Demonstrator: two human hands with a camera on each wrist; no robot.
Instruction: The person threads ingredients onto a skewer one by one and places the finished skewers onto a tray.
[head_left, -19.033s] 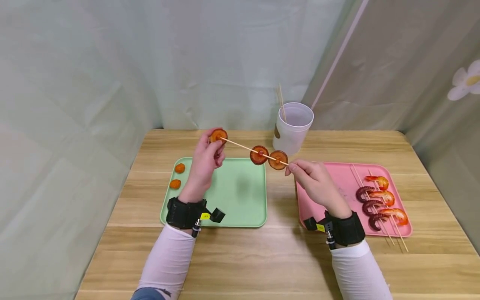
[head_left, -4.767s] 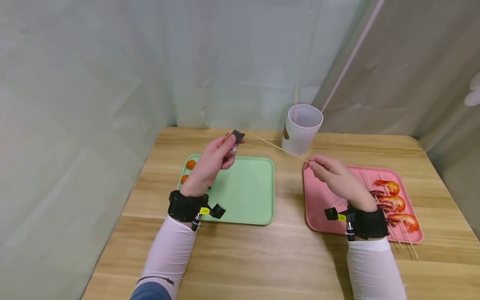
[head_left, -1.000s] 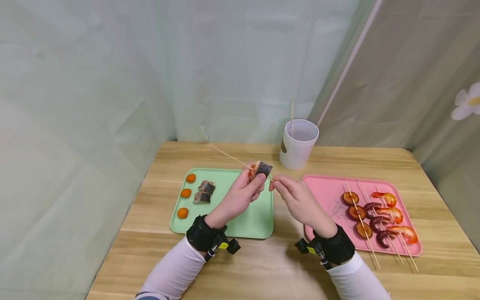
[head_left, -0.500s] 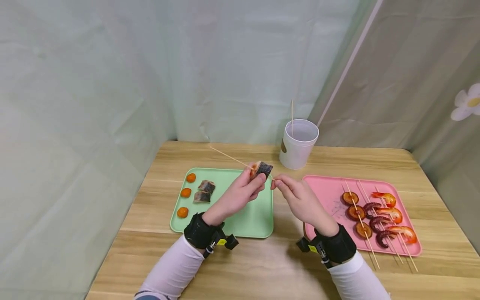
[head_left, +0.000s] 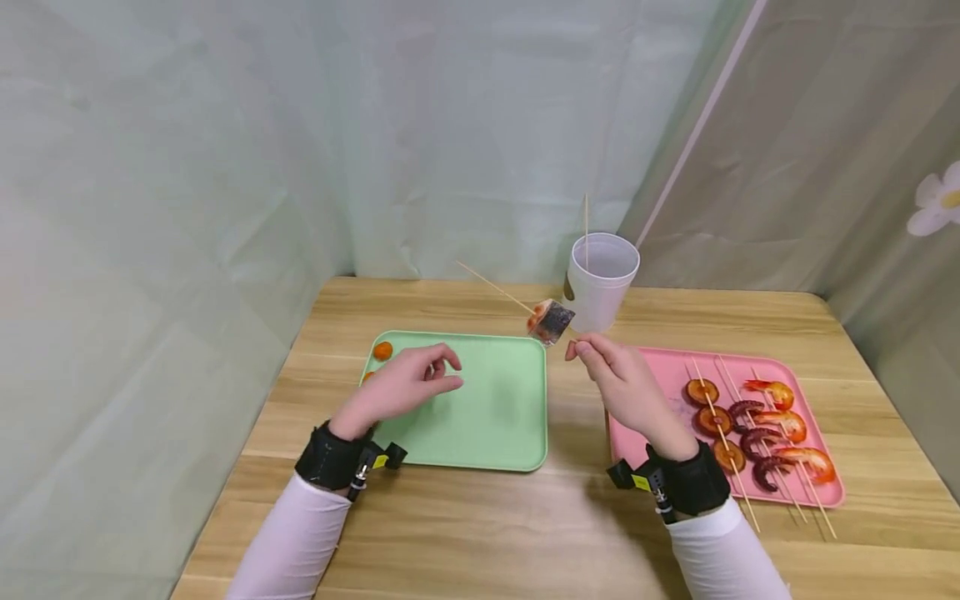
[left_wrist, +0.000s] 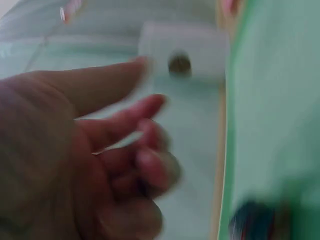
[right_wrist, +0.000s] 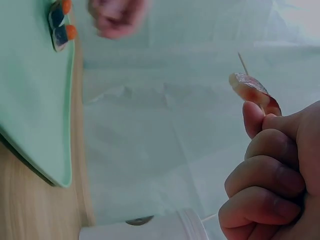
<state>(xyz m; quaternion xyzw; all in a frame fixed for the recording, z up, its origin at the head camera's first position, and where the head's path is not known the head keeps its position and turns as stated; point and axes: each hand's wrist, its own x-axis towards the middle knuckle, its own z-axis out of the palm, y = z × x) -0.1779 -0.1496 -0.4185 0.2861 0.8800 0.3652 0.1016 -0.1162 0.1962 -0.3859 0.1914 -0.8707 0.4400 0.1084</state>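
My right hand (head_left: 626,383) pinches the lower end of a thin wooden skewer (head_left: 491,285) between thumb and forefinger. One piece of dark-skinned fish (head_left: 553,322) is threaded on it, close above the fingertips; the rest of the stick points up and left. My left hand (head_left: 408,382) holds nothing and hovers over the left part of the green tray (head_left: 498,433), fingers loosely bent. Two more fish pieces (right_wrist: 59,30) lie on that tray in the right wrist view, hidden behind the left hand in the head view. Orange balls (head_left: 382,351) sit along its left side.
A pink tray (head_left: 652,362) at the right bears three loaded skewers: mushroom slices (head_left: 712,422), octopus tentacles (head_left: 759,440) and shrimp (head_left: 783,427). Their stick ends jut past its front edge. Behind stands a white cup (head_left: 600,292) with a skewer in it, near the curtain (head_left: 465,150).
Mushroom skewer, earlier in both hands, now lies on the pink tray. Fish has been threaded onto another skewer. Just now my left hand let go and moved left; the right shifted slightly right.
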